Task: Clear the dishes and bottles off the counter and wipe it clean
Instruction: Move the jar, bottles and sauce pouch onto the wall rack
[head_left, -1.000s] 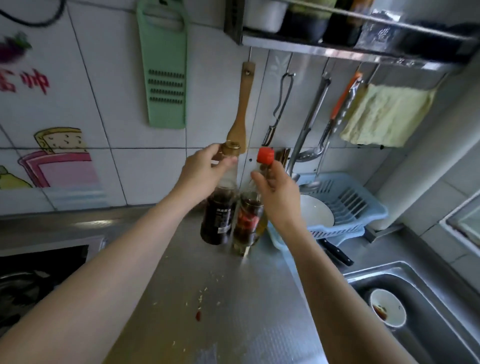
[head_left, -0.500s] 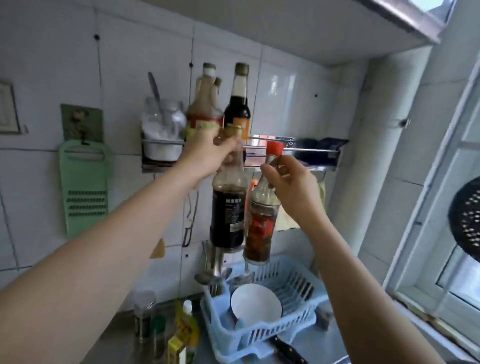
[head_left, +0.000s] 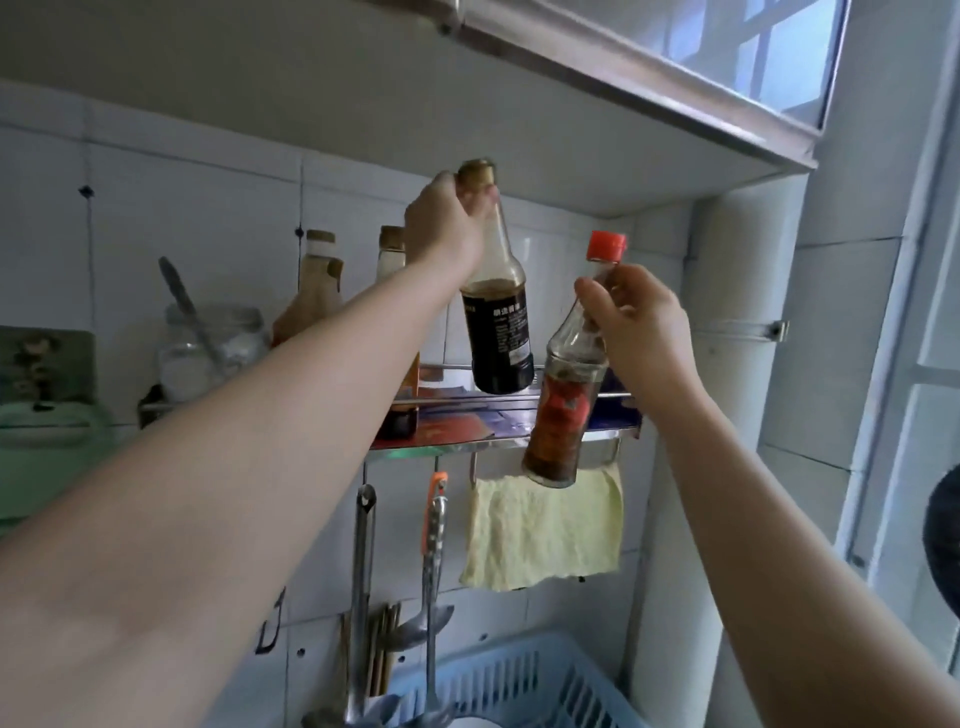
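Observation:
My left hand (head_left: 447, 228) grips the neck of a dark sauce bottle (head_left: 497, 332) with a gold cap and black label, holding it just above the rail of the metal wall shelf (head_left: 467, 441). My right hand (head_left: 636, 325) grips the neck of a smaller red-capped bottle (head_left: 563, 410) with a red label. That bottle hangs tilted in front of the shelf's right end, its base below the shelf edge. The counter is out of view.
Two more bottles (head_left: 317, 291) and a glass jar (head_left: 208, 343) with a spoon stand on the shelf's left part. A yellow cloth (head_left: 543, 535) and ladles (head_left: 434, 561) hang under it. A blue dish rack (head_left: 519, 686) sits below. A cabinet (head_left: 623, 78) overhangs above; a window is at right.
Both hands have lifted the two bottles from counter height up to the wall shelf. The dark bottle now sits higher, over the shelf rail; my view has tilted upward.

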